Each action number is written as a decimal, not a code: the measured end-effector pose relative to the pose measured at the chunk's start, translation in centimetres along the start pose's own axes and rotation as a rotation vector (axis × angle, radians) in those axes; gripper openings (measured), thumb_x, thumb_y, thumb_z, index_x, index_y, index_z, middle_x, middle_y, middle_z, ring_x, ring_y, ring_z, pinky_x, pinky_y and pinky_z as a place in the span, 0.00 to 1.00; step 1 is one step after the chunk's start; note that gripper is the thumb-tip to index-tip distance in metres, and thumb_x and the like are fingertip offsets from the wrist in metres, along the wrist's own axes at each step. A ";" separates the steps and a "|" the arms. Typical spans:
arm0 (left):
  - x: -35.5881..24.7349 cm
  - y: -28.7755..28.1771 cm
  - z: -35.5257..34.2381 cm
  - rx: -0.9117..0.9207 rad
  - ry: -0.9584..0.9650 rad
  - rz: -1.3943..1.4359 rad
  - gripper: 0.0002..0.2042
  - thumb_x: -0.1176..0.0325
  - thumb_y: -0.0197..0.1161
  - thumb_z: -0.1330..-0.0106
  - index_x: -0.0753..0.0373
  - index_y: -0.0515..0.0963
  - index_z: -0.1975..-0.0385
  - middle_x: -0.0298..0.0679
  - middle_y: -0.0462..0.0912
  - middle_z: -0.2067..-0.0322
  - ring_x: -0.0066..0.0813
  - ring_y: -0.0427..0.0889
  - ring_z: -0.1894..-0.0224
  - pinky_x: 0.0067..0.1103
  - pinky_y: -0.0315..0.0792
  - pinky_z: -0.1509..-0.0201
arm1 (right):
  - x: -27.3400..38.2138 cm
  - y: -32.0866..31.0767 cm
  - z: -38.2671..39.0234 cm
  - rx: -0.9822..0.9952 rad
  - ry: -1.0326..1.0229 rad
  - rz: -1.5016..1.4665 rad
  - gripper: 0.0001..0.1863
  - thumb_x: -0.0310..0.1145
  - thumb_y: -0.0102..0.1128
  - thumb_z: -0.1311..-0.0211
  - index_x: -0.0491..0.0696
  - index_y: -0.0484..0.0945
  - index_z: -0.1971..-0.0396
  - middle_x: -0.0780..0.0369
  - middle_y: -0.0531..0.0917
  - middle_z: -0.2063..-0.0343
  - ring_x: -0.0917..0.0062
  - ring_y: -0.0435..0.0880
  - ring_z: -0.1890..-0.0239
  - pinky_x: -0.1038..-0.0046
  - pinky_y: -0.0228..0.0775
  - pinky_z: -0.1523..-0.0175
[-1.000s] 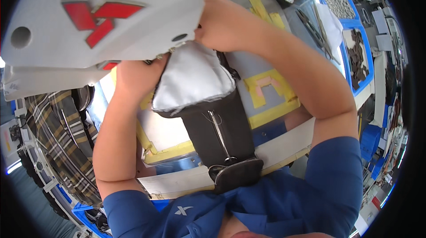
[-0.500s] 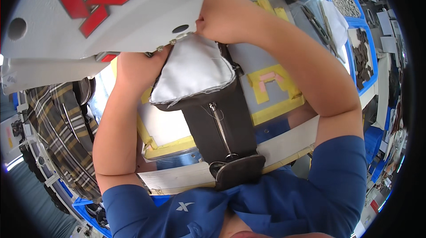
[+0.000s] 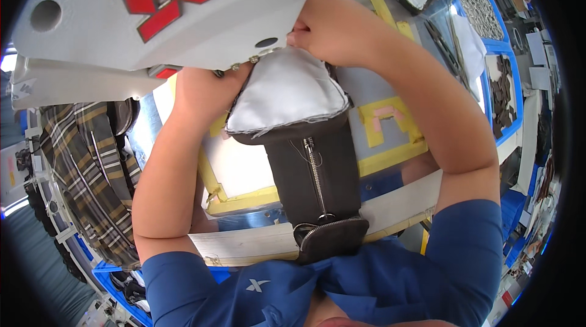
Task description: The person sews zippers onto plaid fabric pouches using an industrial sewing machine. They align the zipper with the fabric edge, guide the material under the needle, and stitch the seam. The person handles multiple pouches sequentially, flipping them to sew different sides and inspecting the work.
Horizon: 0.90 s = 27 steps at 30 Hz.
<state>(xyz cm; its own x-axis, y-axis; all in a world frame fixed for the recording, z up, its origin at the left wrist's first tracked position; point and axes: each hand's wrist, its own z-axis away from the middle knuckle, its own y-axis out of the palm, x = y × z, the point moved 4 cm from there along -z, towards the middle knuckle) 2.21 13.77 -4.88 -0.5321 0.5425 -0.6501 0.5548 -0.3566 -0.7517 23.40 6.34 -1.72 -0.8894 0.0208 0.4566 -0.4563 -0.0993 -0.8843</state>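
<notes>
Both hands have shifted slightly upward: left hand (image 3: 204, 92) and right hand (image 3: 332, 25), fingers pinching the bag (image 3: 305, 162) lining beneath the machine (image 3: 165, 16).

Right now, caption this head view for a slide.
Both hands, left hand and right hand, hold a dark zippered bag's white lining.

The bag (image 3: 317, 186) is matt dark leather-like cloth with a pale, silky lining (image 3: 284, 92), frayed edge, and a shiny metal zip (image 3: 315, 174).
</notes>
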 end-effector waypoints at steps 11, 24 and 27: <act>1.1 0.3 0.3 0.161 -0.099 -0.132 0.25 0.44 0.65 0.28 0.49 0.83 0.37 0.42 0.91 0.48 0.44 0.89 0.44 0.33 0.80 0.41 | -0.7 0.6 0.3 -0.112 -0.075 -0.023 0.16 0.38 0.68 0.35 0.37 0.86 0.72 0.46 0.88 0.68 0.46 0.88 0.59 0.51 0.80 0.51; 1.0 0.4 0.5 0.213 -0.171 -0.132 0.28 0.40 0.63 0.27 0.47 0.80 0.33 0.42 0.90 0.45 0.46 0.88 0.41 0.33 0.80 0.39 | -1.0 0.8 0.7 -0.144 -0.058 -0.093 0.16 0.37 0.66 0.33 0.38 0.86 0.73 0.45 0.86 0.71 0.45 0.86 0.61 0.49 0.78 0.53; 0.9 0.4 0.4 0.215 -0.171 -0.110 0.27 0.41 0.63 0.27 0.47 0.80 0.33 0.42 0.90 0.45 0.46 0.88 0.41 0.33 0.80 0.39 | -0.8 0.7 0.7 -0.128 -0.038 -0.085 0.16 0.37 0.66 0.33 0.38 0.86 0.73 0.45 0.86 0.71 0.45 0.86 0.62 0.49 0.78 0.53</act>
<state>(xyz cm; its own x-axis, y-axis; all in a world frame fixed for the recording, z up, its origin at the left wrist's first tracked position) 1.69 13.77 -5.81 -0.6915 0.4573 -0.5592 0.3496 -0.4656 -0.8130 23.78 5.53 -2.57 -0.8467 -0.0146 0.5319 -0.5321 0.0288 -0.8462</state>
